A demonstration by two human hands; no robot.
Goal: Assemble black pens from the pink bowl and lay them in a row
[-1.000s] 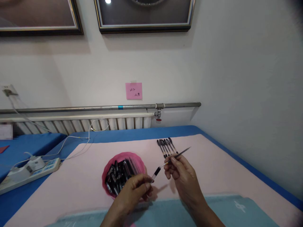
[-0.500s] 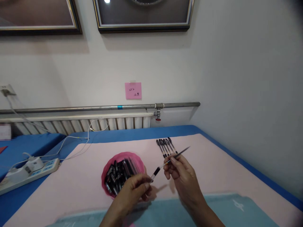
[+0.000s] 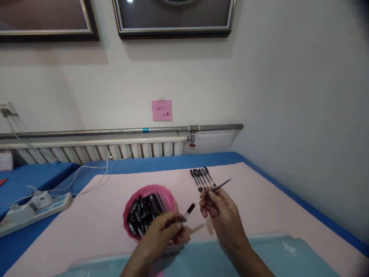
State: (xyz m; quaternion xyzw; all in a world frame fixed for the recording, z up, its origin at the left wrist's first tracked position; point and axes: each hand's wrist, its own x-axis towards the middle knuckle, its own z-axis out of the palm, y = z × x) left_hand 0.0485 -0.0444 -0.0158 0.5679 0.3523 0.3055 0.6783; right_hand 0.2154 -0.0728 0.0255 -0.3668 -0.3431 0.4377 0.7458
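Note:
My left hand pinches a clear pen barrel with a black grip, tilted up to the right. In my right hand, thumb and fingers close on a thin dark pen refill, whose far end sticks out to the upper right. The refill and barrel lie nearly in one line, with a thin pale piece between the hands; whether it sits inside the barrel I cannot tell. Left of my left hand, a pink basket holds many black pen caps and dark and clear sticks. Beyond my right hand several black-capped pens lie in a row.
A pale pink sheet covers the blue table. Along the front edge lies a teal cloth. On the left is a white power strip with plugs and cables. A radiator and pipe run behind, along the wall.

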